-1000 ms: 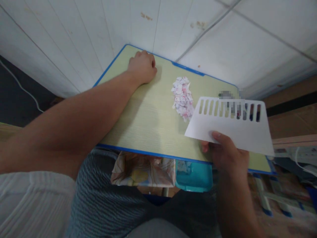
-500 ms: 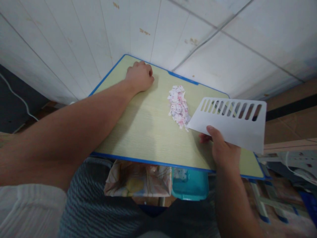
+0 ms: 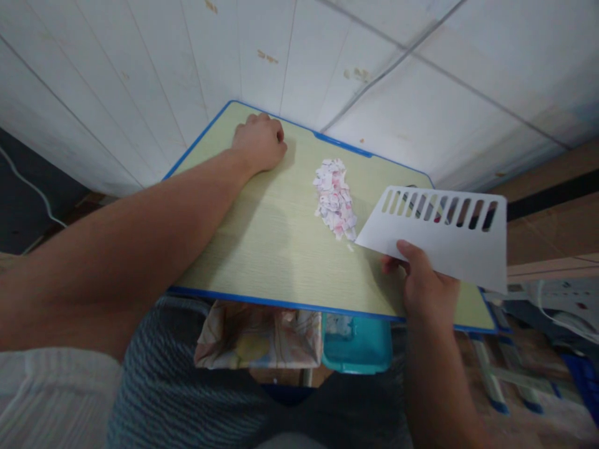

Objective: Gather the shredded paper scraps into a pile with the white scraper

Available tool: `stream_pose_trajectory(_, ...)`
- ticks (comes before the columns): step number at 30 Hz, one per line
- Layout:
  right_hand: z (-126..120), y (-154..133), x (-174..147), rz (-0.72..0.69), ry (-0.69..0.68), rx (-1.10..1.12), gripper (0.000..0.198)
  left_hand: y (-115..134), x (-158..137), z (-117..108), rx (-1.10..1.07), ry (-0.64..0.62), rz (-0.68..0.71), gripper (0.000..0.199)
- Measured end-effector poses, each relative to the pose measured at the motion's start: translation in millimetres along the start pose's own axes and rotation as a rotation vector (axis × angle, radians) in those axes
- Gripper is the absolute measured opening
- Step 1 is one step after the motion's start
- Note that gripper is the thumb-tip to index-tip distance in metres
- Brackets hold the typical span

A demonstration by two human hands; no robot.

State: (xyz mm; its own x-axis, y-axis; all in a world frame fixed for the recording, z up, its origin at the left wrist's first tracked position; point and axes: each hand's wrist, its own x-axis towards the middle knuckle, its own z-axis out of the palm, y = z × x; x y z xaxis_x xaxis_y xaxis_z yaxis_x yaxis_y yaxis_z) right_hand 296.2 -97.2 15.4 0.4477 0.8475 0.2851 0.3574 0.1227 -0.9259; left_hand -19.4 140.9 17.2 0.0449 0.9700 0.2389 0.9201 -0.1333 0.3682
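Observation:
My right hand (image 3: 423, 277) grips the lower edge of a flat white plastic sheet with a row of slots (image 3: 435, 240), thumb on top and fingers beneath. The sheet's pointed left corner is at the lower right edge of a heap of small torn paper scraps (image 3: 335, 198), white with pink marks. Whether that corner touches the scraps I cannot tell. My left hand (image 3: 260, 142) rests as a closed fist on the far left of the small table (image 3: 262, 249); whether anything is inside its curled fingers is hidden.
A white wall (image 3: 262, 62) with a cable borders the table's far side. Under the near edge sit a patterned cloth-like container (image 3: 262, 343) and a teal plastic box (image 3: 362, 346), above my lap. Wooden furniture (image 3: 552, 218) stands at the right.
The white slotted sheet and my right hand have shifted slightly right, away from the heap, whose lower end now shows more apart. My left fist stays in place; the whole view has shifted a little.

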Motion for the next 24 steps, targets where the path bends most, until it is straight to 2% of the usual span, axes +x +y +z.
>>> stream_pose_trajectory(6,-2.8,3.4,3.2,0.003,-0.056,-0.178,0.024,-0.7,0.6,0.6,-0.017,-0.01,-0.007,0.039)
stream_pose_trajectory(11,-2.2,-3.3,-0.6,-0.038,-0.163,-0.199,0.035,0.0,0.5,-0.2,-0.029,-0.008,-0.003,0.04)
stream_pose_trajectory(18,1.8,-4.3,1.1,0.017,-0.023,-0.169,0.026,1.4,-1.1,-0.9,0.02,-0.006,0.002,0.041)
stream_pose_trajectory(24,2.5,-6.5,2.1,0.004,-0.095,-0.214,0.031,0.0,0.5,0.8,0.028,0.004,0.008,0.04)
